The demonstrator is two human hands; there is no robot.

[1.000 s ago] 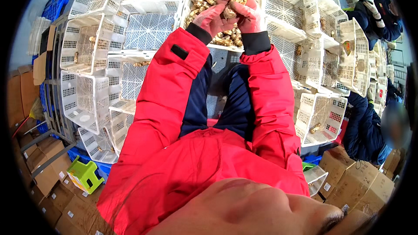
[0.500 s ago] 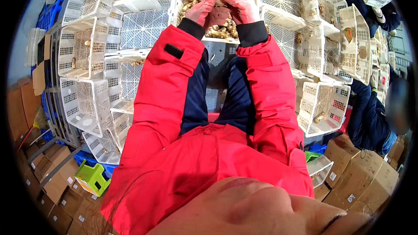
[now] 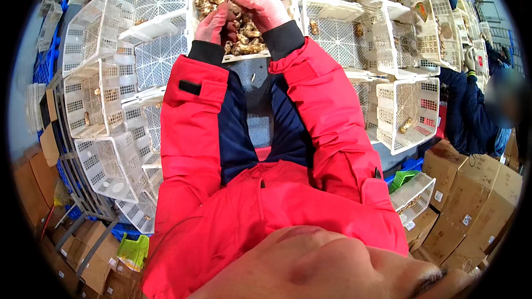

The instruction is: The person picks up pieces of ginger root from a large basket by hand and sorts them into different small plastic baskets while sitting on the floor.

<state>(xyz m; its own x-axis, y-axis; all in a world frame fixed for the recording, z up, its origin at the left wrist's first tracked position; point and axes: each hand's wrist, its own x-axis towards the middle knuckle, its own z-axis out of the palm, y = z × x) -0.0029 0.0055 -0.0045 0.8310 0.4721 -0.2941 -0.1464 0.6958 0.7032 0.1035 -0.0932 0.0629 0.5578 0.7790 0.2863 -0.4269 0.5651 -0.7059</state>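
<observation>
In front of me stands a white plastic crate [image 3: 195,0] filled with knobby tan ginger roots [image 3: 248,43]. Both hands wear pink gloves with dark red fingers and are close together over this heap. My left hand [image 3: 214,25] is on the crate's left side, its fingers curled inward. From the right, my right hand [image 3: 264,6] reaches across, thumb raised and fingertips bent toward the left hand. Both look closed, but whatever lies between the fingers is hidden or too small to name.
White mesh crates [image 3: 160,58] surround me left and right, some holding a few ginger pieces. Cardboard boxes [image 3: 463,199] stand at the lower right, with a lime-green bin [image 3: 133,252] lower left. At the far right another person in dark clothing [image 3: 471,111] is near crates.
The whole view has shifted, so the crate appears farther left. My hands have moved slightly left over the ginger, and the left fingers look more curled.
</observation>
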